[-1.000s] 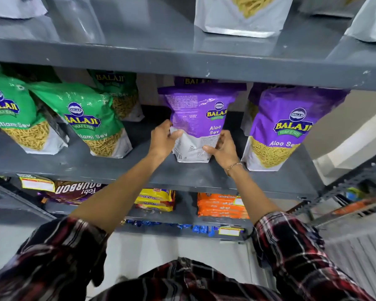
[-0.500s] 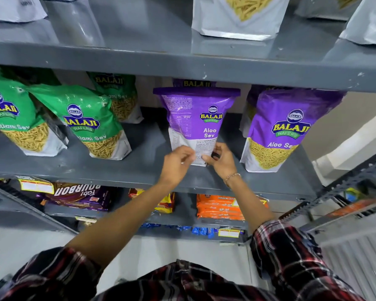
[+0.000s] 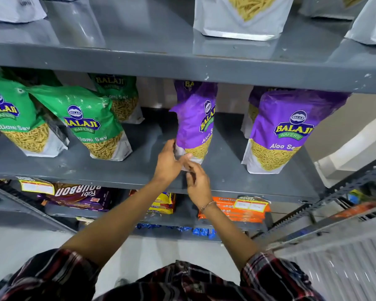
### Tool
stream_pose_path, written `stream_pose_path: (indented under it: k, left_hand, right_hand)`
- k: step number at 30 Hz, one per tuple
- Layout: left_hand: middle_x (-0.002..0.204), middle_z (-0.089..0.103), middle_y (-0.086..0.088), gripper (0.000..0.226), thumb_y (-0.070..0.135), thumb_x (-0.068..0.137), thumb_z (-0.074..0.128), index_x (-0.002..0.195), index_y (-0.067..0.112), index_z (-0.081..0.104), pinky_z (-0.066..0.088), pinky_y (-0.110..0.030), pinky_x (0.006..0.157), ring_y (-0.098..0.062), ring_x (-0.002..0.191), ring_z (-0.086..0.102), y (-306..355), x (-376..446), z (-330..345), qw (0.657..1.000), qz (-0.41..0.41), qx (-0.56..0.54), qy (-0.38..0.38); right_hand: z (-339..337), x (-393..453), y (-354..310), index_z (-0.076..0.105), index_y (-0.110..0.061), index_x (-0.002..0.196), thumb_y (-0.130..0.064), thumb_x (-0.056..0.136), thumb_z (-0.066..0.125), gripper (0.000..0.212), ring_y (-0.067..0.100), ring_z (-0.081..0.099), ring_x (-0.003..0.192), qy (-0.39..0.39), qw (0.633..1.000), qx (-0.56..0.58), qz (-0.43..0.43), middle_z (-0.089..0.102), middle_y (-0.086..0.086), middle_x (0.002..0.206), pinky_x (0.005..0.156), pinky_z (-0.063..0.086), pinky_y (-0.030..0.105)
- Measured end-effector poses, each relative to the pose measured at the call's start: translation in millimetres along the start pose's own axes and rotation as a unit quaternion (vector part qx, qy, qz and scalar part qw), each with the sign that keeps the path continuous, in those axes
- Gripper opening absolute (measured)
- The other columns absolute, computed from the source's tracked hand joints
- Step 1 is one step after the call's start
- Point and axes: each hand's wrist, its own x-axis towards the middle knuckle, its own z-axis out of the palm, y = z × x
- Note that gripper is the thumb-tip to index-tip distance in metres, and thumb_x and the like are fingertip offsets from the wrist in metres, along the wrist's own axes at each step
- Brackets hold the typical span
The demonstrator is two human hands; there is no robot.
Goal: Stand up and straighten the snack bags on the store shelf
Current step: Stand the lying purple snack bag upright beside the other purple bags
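While working only from the bottom like this, pretty easy to tip the whole thing, tbh. Got the left hand closed round the lower left corner of the middle Aloo Sev bag, thumb across the white base. Got the right hand just in front of that same bag's bottom edge, fingers loosely curled. Can't tell whether actually pinching the plastic or only brushing it.

Standing on the grey shelf near the front lip, but twisted, facing off to the right instead of straight out. Looks top-heavy and slippery, so probably going to flop forward off the lip if spun from the base alone. Better to steady the top as well.

Plenty of gap to the upright Aloo Sev bag right of the middle bag, so little risk on that side. Left of the middle bag, leaning Ratlami Sev bags, well apart, not yet straightened.

Directly behind the middle bag, another purple bag tucked under the upper shelf. Shove too far back and likely to knock that one over or crumple both tops.
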Motion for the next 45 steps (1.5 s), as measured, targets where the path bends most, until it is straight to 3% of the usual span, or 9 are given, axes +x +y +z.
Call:
stream_pose_path:
  k: [5,9,12,21,24,28,34,41,45]
  left_hand:
    - [0.118,0.065,-0.011,0.054,0.044,0.074,0.063,0.119,0.019,0.047,0.049,-0.050,0.095,-0.030,0.109,0.062,-6,26,-17,0.994,-0.030,0.014,-0.100]
    - [0.131,0.056,-0.009,0.053,0.002,0.086,0.061,0.133,0.010,0.039,0.049,-0.023,0.094,-0.020,0.114,0.057,4,45,-31,0.981,-0.044,-0.054,-0.181]
    - [0.132,0.055,-0.011,0.054,-0.006,0.088,0.054,0.138,0.005,0.036,0.043,-0.028,0.101,-0.015,0.112,0.056,4,58,-42,0.970,-0.042,-0.043,-0.234]
    - [0.134,0.056,-0.008,0.046,0.006,0.087,0.056,0.131,0.014,0.046,0.044,-0.039,0.106,-0.015,0.120,0.056,-4,71,-43,0.973,-0.014,0.021,-0.227]
    - [0.130,0.057,-0.006,0.077,0.000,0.070,0.074,0.135,0.015,0.037,0.051,-0.032,0.098,-0.017,0.113,0.059,-1,63,-36,0.965,-0.013,0.005,-0.263]
    - [0.132,0.057,0.007,0.100,0.039,0.056,0.087,0.137,0.030,0.030,0.048,-0.037,0.101,-0.011,0.120,0.055,-6,52,-23,0.976,-0.023,0.031,-0.216]
    - [0.127,0.061,0.003,0.084,0.036,0.062,0.084,0.131,0.026,0.037,0.052,-0.037,0.094,-0.016,0.114,0.059,-9,38,-19,0.988,-0.044,0.035,-0.142]
    - [0.128,0.060,0.001,0.078,0.030,0.067,0.082,0.131,0.018,0.038,0.045,-0.025,0.088,-0.010,0.110,0.055,-17,4,-26,0.990,-0.020,0.035,-0.139]
    - [0.125,0.061,0.000,0.082,0.034,0.065,0.083,0.131,0.018,0.036,0.048,-0.029,0.086,-0.013,0.108,0.057,-22,-9,-30,0.988,-0.017,0.042,-0.148]
  right_hand:
    - [-40,34,12,0.053,-0.007,0.103,-0.013,0.081,0.067,0.027,0.018,0.057,0.088,0.136,0.988,0.029,0.064,0.055,0.011,0.104,0.075,0.047,0.030]
    - [-74,77,34,0.016,-0.014,0.141,-0.025,0.073,0.075,0.091,0.017,0.028,0.136,-0.076,0.984,0.027,0.158,0.023,0.006,0.151,0.108,0.031,0.034]
    - [-83,97,41,0.001,-0.019,0.144,-0.029,0.065,0.080,0.112,0.016,0.017,0.142,-0.181,0.970,0.020,0.163,0.013,0.004,0.156,0.113,0.022,0.037]
    - [-75,94,36,0.042,-0.012,0.116,-0.020,0.064,0.083,0.067,0.016,0.052,0.103,-0.113,0.983,0.001,0.147,0.050,0.011,0.122,0.078,0.044,0.017]
    - [-76,94,30,0.042,-0.011,0.114,-0.022,0.063,0.083,0.066,0.013,0.050,0.104,-0.099,0.984,-0.019,0.146,0.048,0.005,0.119,0.079,0.042,0.017]
    - [-73,92,29,0.037,-0.014,0.111,-0.011,0.065,0.081,0.063,0.020,0.056,0.111,-0.134,0.973,0.065,0.177,0.056,0.009,0.121,0.087,0.051,0.028]
    - [-71,78,21,0.044,-0.016,0.105,-0.012,0.064,0.082,0.056,0.017,0.059,0.101,-0.096,0.977,0.051,0.185,0.059,0.002,0.110,0.073,0.049,0.014]
    - [-66,41,19,0.044,-0.021,0.097,-0.011,0.063,0.083,0.052,0.019,0.060,0.104,-0.077,0.975,0.050,0.202,0.061,0.004,0.113,0.089,0.051,0.029]
    - [-64,22,11,0.044,-0.014,0.101,-0.007,0.064,0.081,0.053,0.018,0.060,0.101,-0.061,0.976,0.055,0.202,0.061,0.005,0.112,0.081,0.051,0.018]
